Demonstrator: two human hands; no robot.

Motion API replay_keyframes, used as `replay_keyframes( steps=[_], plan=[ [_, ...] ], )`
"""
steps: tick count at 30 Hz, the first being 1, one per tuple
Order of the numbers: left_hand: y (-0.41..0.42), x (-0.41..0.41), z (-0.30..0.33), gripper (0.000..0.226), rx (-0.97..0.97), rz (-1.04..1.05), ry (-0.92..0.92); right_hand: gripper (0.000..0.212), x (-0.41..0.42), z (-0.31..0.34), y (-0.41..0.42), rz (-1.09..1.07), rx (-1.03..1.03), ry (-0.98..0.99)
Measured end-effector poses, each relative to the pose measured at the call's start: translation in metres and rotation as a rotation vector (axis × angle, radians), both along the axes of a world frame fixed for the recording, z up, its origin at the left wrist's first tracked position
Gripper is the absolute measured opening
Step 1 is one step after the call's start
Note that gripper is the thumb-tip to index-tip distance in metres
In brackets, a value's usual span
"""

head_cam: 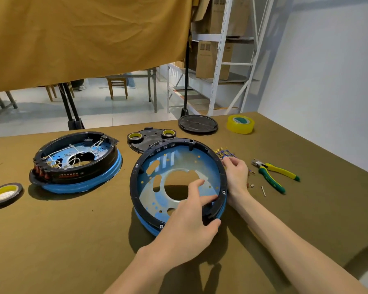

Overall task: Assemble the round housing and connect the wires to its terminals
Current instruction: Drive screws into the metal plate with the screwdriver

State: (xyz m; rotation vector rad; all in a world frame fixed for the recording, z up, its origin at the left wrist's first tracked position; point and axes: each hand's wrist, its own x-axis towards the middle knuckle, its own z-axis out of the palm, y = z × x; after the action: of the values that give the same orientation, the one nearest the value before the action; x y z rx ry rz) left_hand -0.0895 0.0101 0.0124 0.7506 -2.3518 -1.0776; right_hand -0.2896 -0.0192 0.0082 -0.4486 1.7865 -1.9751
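Two round housings sit on the olive-covered desk (pixel 51 240): the wired blue-and-black housing (pixel 77 164) at far left, and the empty round housing with black rim and blue metal floor (pixel 179 183), tilted up toward the camera at centre. Left hand (pixel 187 225) holds its near rim, thumb outside, fingers (pixel 197 187) spread loosely inside. Right hand (pixel 236 177) rests against the right rim, fingers curled near the loose bundle of blue wires with brass terminals (pixel 223 152); whether they pinch one I cannot tell. Those wires lie just beyond the right hand, the nearer one. Green-and-yellow pliers (pixel 274 175) lie farther right.
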Motion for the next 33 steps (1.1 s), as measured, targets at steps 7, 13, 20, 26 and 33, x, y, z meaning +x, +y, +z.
replay_keyframes(
  steps=[7,13,20,26,33],
  plan=[
    [-0.013,0.016,0.009,0.061,-0.305,0.003,-0.173,0.024,0.005,0.005,-0.011,0.123,0.027,0.008],
    [-0.011,0.01,0.013,0.035,-0.424,-0.115,-0.298,0.013,0.008,0.007,-0.018,0.199,0.04,0.046],
    [-0.006,0.008,0.004,0.029,-0.457,-0.056,-0.287,0.015,0.007,0.008,-0.025,0.244,0.031,0.073],
    [-0.008,0.005,0.001,0.037,-0.475,-0.036,-0.292,0.009,0.004,0.002,-0.027,0.275,0.104,0.102],
    [-0.018,0.01,0.002,0.036,-0.547,-0.124,-0.303,0.061,0.001,-0.001,-0.03,0.314,0.113,0.093]
  ],
)
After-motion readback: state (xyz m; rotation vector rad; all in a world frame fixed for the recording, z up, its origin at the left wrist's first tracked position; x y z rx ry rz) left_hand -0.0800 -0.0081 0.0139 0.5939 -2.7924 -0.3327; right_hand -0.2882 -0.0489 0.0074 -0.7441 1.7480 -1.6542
